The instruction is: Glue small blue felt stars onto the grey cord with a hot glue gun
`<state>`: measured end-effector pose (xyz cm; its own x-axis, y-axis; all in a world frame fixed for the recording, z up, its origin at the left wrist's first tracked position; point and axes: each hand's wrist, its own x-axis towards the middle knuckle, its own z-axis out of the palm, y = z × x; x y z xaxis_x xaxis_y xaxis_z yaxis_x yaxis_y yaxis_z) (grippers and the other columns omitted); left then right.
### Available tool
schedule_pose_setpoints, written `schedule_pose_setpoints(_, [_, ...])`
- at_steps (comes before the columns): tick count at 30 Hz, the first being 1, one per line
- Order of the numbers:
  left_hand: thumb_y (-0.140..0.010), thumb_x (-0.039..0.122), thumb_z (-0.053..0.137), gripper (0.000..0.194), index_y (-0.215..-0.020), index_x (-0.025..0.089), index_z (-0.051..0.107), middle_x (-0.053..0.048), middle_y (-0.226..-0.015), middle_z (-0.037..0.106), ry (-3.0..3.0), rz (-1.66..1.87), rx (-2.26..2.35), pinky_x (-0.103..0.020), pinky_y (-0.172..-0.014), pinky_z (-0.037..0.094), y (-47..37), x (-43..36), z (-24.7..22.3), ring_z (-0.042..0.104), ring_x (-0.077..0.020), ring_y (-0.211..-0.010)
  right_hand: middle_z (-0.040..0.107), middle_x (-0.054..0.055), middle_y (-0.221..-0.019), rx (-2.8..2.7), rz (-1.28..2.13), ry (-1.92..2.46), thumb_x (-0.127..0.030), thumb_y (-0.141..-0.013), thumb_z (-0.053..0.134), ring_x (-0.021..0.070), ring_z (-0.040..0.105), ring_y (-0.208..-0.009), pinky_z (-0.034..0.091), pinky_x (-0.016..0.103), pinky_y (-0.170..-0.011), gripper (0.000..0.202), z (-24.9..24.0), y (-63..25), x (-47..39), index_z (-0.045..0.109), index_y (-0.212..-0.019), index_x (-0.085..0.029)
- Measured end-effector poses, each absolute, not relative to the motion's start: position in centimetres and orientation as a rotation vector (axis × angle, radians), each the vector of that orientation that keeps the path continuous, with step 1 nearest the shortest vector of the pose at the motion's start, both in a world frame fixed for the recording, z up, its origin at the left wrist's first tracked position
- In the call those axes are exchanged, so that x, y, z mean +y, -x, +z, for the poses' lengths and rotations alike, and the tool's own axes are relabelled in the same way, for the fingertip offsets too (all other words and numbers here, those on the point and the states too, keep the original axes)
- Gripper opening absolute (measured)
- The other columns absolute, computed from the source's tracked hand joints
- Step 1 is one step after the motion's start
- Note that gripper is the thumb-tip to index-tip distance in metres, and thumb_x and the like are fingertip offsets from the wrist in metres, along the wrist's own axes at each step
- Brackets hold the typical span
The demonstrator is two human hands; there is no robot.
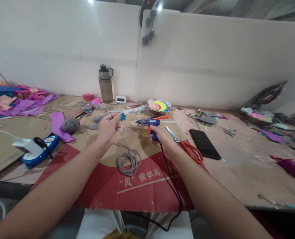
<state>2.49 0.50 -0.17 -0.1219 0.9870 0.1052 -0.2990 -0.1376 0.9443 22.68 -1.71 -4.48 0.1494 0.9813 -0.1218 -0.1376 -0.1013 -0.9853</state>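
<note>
My left hand (109,127) pinches a small blue-grey felt star (123,117) between thumb and fingers. A strand of grey yarn hangs below that hand and runs down to a loose coil of grey yarn (128,161) on the red and brown cardboard (100,186). In my right hand (161,134) is a blue hot glue gun (148,122), its nozzle pointing left toward the star but apart from it. The gun's black cord drops over the cardboard's front edge. Just right of that hand lie scissors (190,151) with orange handles.
A black phone (204,144) lies right of the scissors. At the left are a ball of grey yarn (71,125), purple felt (60,126) and a blue power strip (41,151). Behind stand a bottle (106,87), a small clock (120,99) and a bowl (153,108).
</note>
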Motion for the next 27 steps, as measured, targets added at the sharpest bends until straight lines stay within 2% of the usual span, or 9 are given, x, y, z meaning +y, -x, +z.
schedule_pose_setpoints(3, [-0.068,0.024,0.069,0.012,-0.072,0.017,0.061,0.004,-0.054,0.050,-1.072,1.516,0.985,-0.019,-0.036,0.014,-2.6,0.3,-0.1,0.038,-0.0038,-0.040,0.054,-0.001,-0.059,-0.868,1.368,1.297,-0.032,-0.081,0.055,0.0066,0.044,-0.042,0.036,0.019,-0.038,0.018,-4.4,-23.2,-0.8,0.055,-0.071,-0.017])
schedule_pose_setpoints(8, [-0.068,0.023,0.070,0.011,-0.072,0.016,0.062,0.003,-0.057,0.050,-1.090,1.520,0.956,-0.019,-0.037,0.016,-2.3,0.6,-0.2,0.037,-0.0037,-0.042,0.056,0.001,-0.057,-0.942,1.366,1.377,-0.030,-0.084,0.048,0.0073,0.042,-0.041,0.036,0.020,-0.039,0.021,-3.7,-23.1,-0.3,0.056,-0.071,-0.016])
schedule_pose_setpoints(13, [-0.066,0.025,0.070,0.013,-0.069,0.016,0.061,0.003,-0.056,0.049,-1.072,1.511,0.964,-0.018,-0.037,0.014,-1.9,0.8,-0.3,0.038,-0.0041,-0.043,0.057,0.005,-0.059,-1.078,1.195,1.585,-0.032,-0.074,0.062,0.0141,0.052,-0.051,0.038,0.025,-0.046,0.020,-4.2,-23.5,-0.3,0.053,-0.063,-0.019])
schedule_pose_setpoints(16, [-0.065,0.025,0.070,0.013,-0.070,0.017,0.061,0.003,-0.056,0.050,-1.069,1.509,0.972,-0.019,-0.038,0.014,-2.0,0.7,-0.2,0.039,-0.0052,-0.045,0.059,0.010,-0.071,-1.272,0.667,1.692,-0.032,-0.070,0.068,0.0241,0.059,-0.080,0.046,0.035,-0.069,0.028,-3.6,-23.5,-1.3,0.044,-0.059,-0.022])
schedule_pose_setpoints(18, [-0.065,0.025,0.070,0.013,-0.070,0.016,0.062,0.003,-0.057,0.052,-1.088,1.531,0.966,-0.019,-0.040,0.018,-2.3,0.7,-0.3,0.041,-0.0058,-0.048,0.060,0.014,-0.085,-1.434,0.197,1.636,-0.031,-0.071,0.066,0.0293,0.055,-0.099,0.043,0.043,-0.087,0.023,-2.7,-22.7,-2.3,0.045,-0.067,-0.021])
schedule_pose_setpoints(19, [-0.065,0.025,0.070,0.012,-0.070,0.016,0.063,0.003,-0.059,0.053,-1.112,1.557,0.964,-0.019,-0.042,0.021,-2.4,0.6,-0.3,0.043,-0.0061,-0.050,0.060,0.015,-0.091,-1.487,0.095,1.560,-0.030,-0.073,0.062,0.0295,0.053,-0.103,0.041,0.047,-0.092,0.018,-2.1,-21.9,-2.7,0.048,-0.074,-0.020])
schedule_pose_setpoints(22, [-0.066,0.027,0.070,0.012,-0.070,0.016,0.065,0.001,-0.066,0.059,-1.243,1.649,0.985,-0.020,-0.054,0.034,-2.8,0.6,-0.6,0.049,-0.0078,-0.059,0.058,0.011,-0.103,-1.481,0.376,1.293,-0.033,-0.078,0.055,0.0222,0.056,-0.100,0.043,0.044,-0.094,0.023,-1.0,-18.7,-3.2,0.046,-0.094,-0.019])
schedule_pose_setpoints(24, [-0.067,0.029,0.070,0.014,-0.071,0.016,0.067,0.001,-0.069,0.062,-1.326,1.692,1.032,-0.022,-0.062,0.038,-2.9,0.6,-0.7,0.051,-0.0099,-0.063,0.056,0.009,-0.108,-1.340,0.714,1.106,-0.032,-0.074,0.061,0.0184,0.058,-0.101,0.045,0.038,-0.094,0.034,-0.7,-16.3,-2.9,0.041,-0.100,-0.021])
schedule_pose_setpoints(27, [-0.068,0.028,0.069,0.012,-0.072,0.017,0.068,-0.001,-0.073,0.064,-1.417,1.735,1.082,-0.025,-0.064,0.039,-2.6,0.5,-0.8,0.053,-0.0119,-0.065,0.060,0.003,-0.096,-1.118,1.137,0.945,-0.030,-0.072,0.063,0.0139,0.062,-0.080,0.051,0.035,-0.082,0.043,-1.1,-13.8,-2.3,0.034,-0.103,-0.024])
